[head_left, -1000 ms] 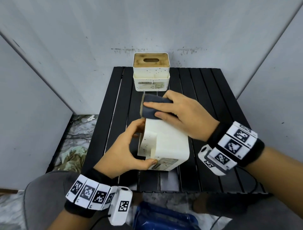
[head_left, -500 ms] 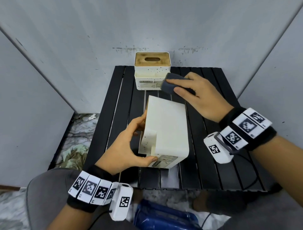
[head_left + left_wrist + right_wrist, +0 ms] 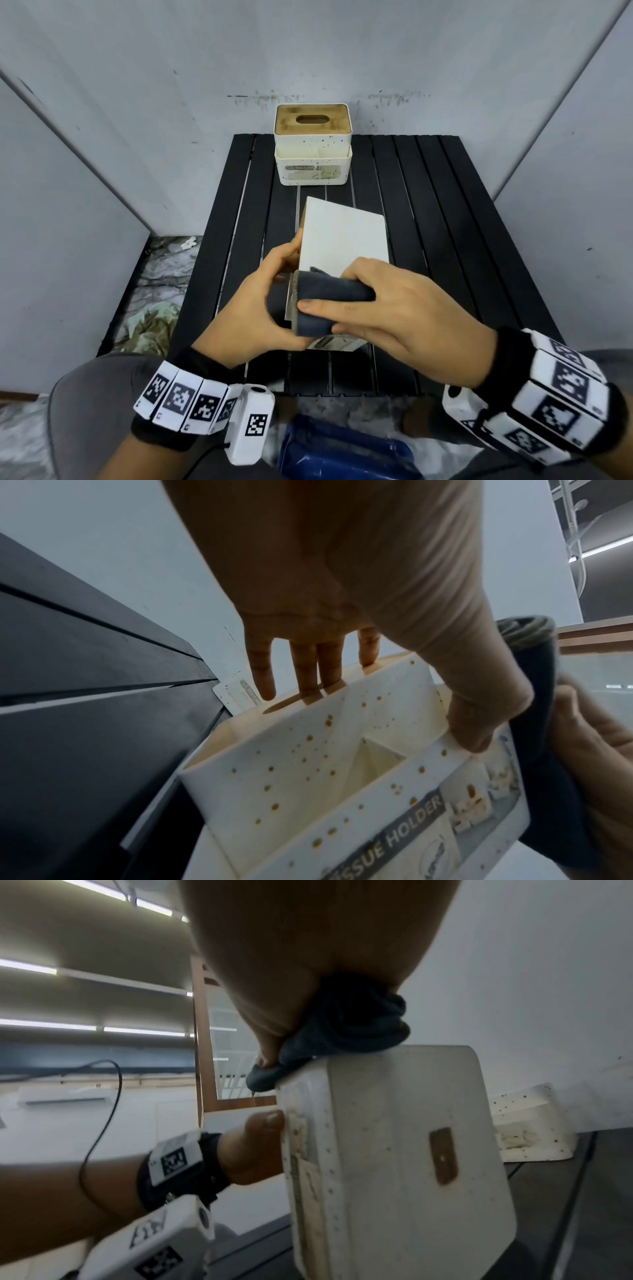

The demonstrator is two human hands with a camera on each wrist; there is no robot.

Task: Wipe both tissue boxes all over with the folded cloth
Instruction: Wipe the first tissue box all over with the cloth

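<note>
Both hands meet at frame centre: left hand [image 3: 253, 308] clasps the near box [image 3: 342, 240], tipped on its side; right hand [image 3: 394, 308] pinches the cloth [image 3: 325, 301] against its near edge. Second box [image 3: 313, 150] stands upper centre. I fear pressing hard could slide the box from that grasp.

Near tissue box [image 3: 342, 240]: lower end hidden behind folded cloth [image 3: 325, 301] and right hand [image 3: 394, 315] at frame centre. Left hand [image 3: 253, 308] fingertips concealed behind box. Far tissue box [image 3: 313, 171] label print too small to read fully.
</note>
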